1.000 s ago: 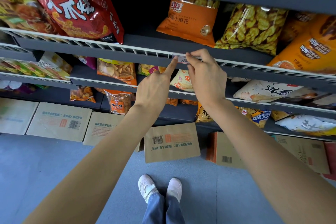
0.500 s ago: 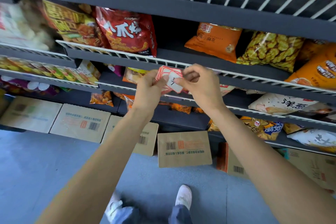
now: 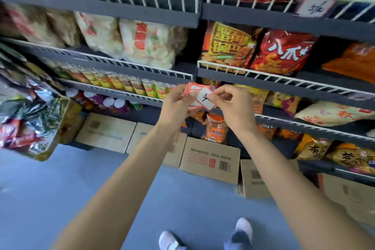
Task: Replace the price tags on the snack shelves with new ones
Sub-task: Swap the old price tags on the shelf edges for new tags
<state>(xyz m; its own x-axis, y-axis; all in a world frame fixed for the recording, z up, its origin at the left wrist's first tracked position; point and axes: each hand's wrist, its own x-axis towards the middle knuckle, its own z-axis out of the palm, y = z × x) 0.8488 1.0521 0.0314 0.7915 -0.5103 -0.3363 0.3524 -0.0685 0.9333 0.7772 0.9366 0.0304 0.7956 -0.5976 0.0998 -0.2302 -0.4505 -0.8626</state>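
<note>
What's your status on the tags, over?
Left hand holds tag stack. Right hand pinches top tag. Both hands off the shelf rail. Nothing in the way.

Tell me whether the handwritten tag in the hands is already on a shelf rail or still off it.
Off the rail. The handwritten tag is pinched by the right hand atop the stack in the left hand, in front of the shelves.

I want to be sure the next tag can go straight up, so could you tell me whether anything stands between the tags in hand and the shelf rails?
Nothing visible does. Both the left hand and the right hand hold the stack of price tags in open air before the white wire rail; only snack bags sit behind it.
</note>
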